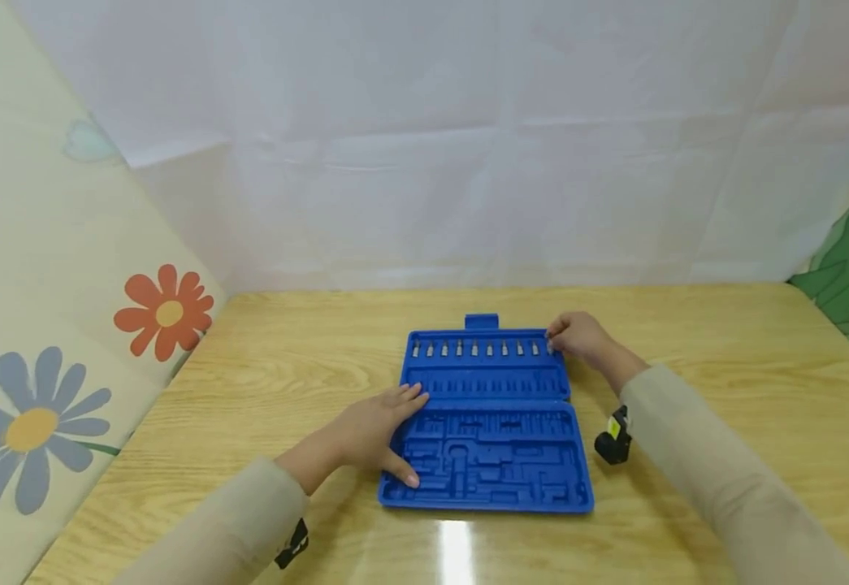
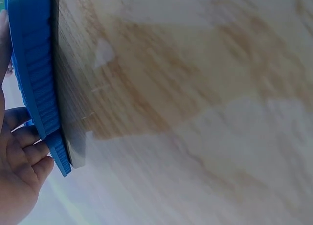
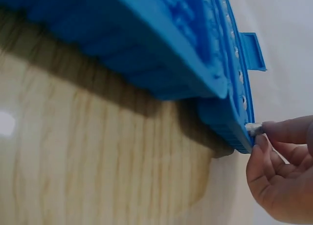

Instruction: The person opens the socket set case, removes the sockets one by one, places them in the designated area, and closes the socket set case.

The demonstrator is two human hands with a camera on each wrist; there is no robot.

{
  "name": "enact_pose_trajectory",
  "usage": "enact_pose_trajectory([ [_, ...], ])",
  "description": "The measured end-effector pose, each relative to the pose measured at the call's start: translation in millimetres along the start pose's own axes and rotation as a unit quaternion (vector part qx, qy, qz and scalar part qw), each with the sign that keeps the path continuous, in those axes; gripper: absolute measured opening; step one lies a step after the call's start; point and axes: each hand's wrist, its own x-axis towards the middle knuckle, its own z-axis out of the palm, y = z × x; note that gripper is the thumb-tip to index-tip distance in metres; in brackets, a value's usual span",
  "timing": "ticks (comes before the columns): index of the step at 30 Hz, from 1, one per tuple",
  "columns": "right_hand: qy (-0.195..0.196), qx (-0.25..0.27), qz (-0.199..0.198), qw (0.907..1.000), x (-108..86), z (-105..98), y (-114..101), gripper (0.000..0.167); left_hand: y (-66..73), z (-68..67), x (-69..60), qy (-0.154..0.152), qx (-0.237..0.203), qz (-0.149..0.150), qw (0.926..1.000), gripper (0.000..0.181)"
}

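A blue plastic tool case [image 1: 497, 474] lies unfolded on the table, its moulded slots facing up. Along the far half runs a row of several small silver screwdriver bits [image 1: 474, 348]. At the row's right end my right hand [image 1: 583, 337] pinches a silver bit between thumb and finger; in the right wrist view the ribbed silver piece [image 3: 254, 129] sits at the case's edge. My left hand [image 1: 376, 426] rests with spread fingers on the case's left edge near the hinge. In the left wrist view, the left hand's fingers [image 2: 29, 149] touch the case's side wall [image 2: 36, 63].
The wooden table [image 1: 285, 357] extends around the case, with a white cloth backdrop [image 1: 395, 162] behind it. A flower-patterned panel [image 1: 29, 244] borders the left side. The case's latch tab [image 1: 481, 321] sticks out at the far edge. Black wrist cameras [image 1: 613, 439] hang below both sleeves.
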Motion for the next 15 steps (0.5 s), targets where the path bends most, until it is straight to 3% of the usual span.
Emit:
enact_pose_trajectory([
  [10,0.027,-0.02,-0.017,0.9993,-0.1,4,9,0.012,-0.8,4.7,1.3,-0.003,-0.003,0.001,1.0,0.108],
  [15,0.06,0.05,-0.026,0.9966,-0.9,3,13,0.016,-0.7,3.5,1.5,0.003,-0.009,0.009,0.9999,0.108],
])
